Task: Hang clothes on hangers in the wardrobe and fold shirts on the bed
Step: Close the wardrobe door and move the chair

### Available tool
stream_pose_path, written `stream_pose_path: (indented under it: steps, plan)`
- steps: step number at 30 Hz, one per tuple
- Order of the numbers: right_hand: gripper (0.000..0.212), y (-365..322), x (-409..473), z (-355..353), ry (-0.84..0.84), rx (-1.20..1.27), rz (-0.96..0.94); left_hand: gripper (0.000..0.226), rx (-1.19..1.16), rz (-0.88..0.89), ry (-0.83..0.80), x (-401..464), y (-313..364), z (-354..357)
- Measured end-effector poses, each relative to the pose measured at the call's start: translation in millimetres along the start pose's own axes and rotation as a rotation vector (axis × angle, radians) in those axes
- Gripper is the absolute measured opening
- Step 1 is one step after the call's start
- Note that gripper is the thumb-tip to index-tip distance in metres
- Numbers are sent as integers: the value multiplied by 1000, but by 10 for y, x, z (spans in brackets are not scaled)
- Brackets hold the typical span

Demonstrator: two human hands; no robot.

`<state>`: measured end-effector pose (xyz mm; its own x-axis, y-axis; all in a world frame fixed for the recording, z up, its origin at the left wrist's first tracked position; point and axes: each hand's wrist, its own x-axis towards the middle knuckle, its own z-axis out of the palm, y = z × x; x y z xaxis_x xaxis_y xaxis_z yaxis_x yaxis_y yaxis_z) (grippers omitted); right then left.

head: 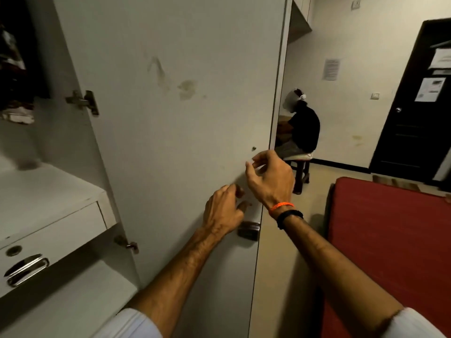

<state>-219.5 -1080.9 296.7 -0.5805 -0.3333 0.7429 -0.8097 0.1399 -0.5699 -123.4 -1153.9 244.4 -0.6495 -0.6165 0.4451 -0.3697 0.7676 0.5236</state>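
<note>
Head view: both hands were raised at the free edge of the open wardrobe door [170,118], left hand [223,212] and right hand [271,180] loosely curled, nothing held. Fingers could be pinched if it swung. The bed [390,240] lay bare at right; hung clothes [12,69] were glimpsed inside.

Wardrobe shelf [48,191]: bare top, drawer below its front edge. Bed [390,240]: red cover, right side.

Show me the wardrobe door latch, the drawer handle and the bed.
wardrobe door latch [248,230], head view, on its dark metal body.
drawer handle [26,269], head view, on the chrome loop.
bed [390,240], head view, on the bare red cover.
</note>
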Motion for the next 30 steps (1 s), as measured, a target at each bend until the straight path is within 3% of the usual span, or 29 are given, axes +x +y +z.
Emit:
stream_pose_path:
  steps: [3, 7, 9, 12, 19, 22, 26, 30]
  plan:
    - [41, 184, 211, -8, 74, 105, 27, 29, 27, -28, 19, 141, 180, 169]
    - [69, 286, 570, 88, -289, 452, 268, 27, 85, -89, 69, 203, 258, 242]
    - [62, 345, 646, 147, -439, 603, 348, 29, 104, -105, 80, 195, 286, 240]
    - [48, 370, 611, 179, -452, 657, 345, 32, 129, -130, 90, 118, 354, 230]
    - [58, -26, 152, -78, -520, 658, 284, 41, 127, -190, 174, -454, 400, -9]
    - [68, -351, -189, -210, -519, 626, 244, 34, 106, -173, 152, -875, 334, -317]
    - [46, -950, -736, -448, -552, 684, 175, 25, 133, -200, 132, -1553, 241, -866]
    - [51, -1699, -1361, -445, -610, 760, 121, 21, 180, -281, 171, -2315, 13, -1556]
